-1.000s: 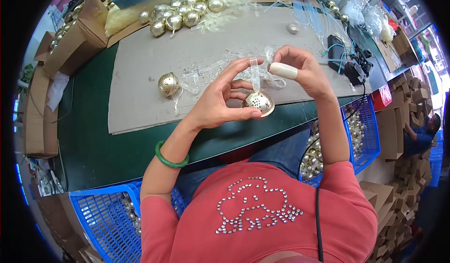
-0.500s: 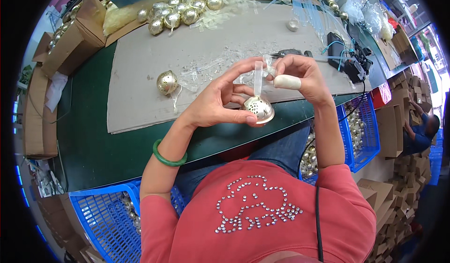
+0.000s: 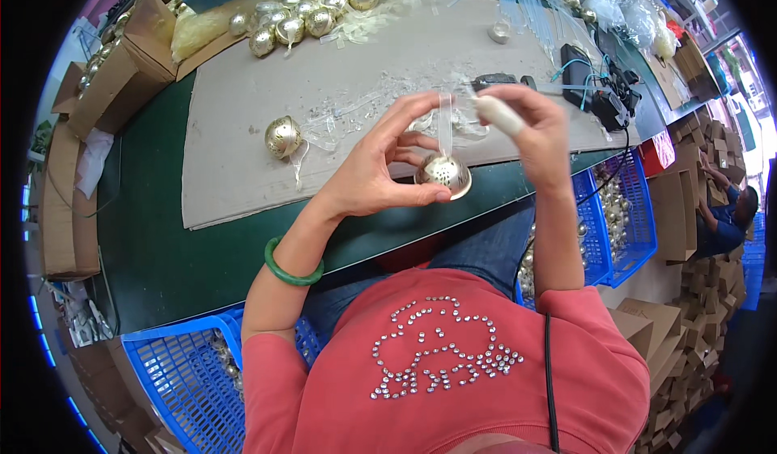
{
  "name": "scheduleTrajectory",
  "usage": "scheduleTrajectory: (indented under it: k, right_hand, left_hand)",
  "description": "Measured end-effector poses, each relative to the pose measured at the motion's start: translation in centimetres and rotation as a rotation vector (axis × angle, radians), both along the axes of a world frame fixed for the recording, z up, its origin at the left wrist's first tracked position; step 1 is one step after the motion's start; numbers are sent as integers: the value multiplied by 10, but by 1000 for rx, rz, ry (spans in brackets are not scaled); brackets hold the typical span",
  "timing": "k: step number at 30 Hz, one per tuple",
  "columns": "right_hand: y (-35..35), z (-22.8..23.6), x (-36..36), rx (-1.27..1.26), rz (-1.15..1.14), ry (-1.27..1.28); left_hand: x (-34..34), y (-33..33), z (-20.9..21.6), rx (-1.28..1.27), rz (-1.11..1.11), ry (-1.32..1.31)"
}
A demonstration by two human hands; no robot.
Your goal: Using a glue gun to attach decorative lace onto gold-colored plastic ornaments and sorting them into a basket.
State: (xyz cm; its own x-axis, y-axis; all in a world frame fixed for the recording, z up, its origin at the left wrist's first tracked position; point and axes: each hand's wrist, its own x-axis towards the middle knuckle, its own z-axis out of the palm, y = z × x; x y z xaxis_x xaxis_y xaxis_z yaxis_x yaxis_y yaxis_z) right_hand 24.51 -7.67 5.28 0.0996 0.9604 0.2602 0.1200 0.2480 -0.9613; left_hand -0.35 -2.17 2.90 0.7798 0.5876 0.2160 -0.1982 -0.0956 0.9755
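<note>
My left hand [image 3: 380, 159] curls around a silvery-gold half-ball ornament [image 3: 443, 177] pierced with small holes, its rim turned down and toward me. A translucent ribbon strip [image 3: 445, 126] rises from the top of the ornament, near my left fingertips. To its right, my right hand [image 3: 526, 130] is raised and smeared by motion, with a white cover on its thumb. Whether its fingers hold anything cannot be made out. Behind the right hand lies a dark tool [image 3: 495, 82] that looks like a glue gun, partly hidden. A round gold ornament [image 3: 283, 137] with a ribbon rests to the left.
Cardboard [image 3: 235, 130] covers the green table [image 3: 154, 235], with clear scraps scattered on it. Gold ornaments [image 3: 320, 21] are heaped at the back. Black adapters and cables [image 3: 603, 90] lie at right. Blue baskets [image 3: 182, 381] stand below the edge. Another person [image 3: 732, 211] is far right.
My right hand has moved slightly right, away from the ribbon bow it was pinching above the ornament. My left hand keeps the half-ball, which has tipped a little.
</note>
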Motion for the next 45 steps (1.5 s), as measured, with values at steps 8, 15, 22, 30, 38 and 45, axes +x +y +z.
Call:
scheduleTrajectory:
  k: [8, 15, 22, 30, 38, 45]
  right_hand:
    - [-60, 31, -17, 124, 167, -68]
    - [-46, 0, -22, 63, 53, -362]
    - [-45, -6, -33, -55, 3, -237]
    - [-46, -10, -49, -1, -230, -390]
    - [-48, -22, -24, -20, -165, -178]
    - [-92, -24, -11, -392, 62, 94]
  left_hand:
    - [6, -1, -4, 416, 243, 33]
    - [13, -5, -9, 529, 251, 20]
    - [11, -7, -7, 616, 283, 52]
    - [9, -10, -9, 826, 363, 154]
    - [19, -6, -19, 714, 424, -32]
    - [11, -29, 14, 699, 25, 135]
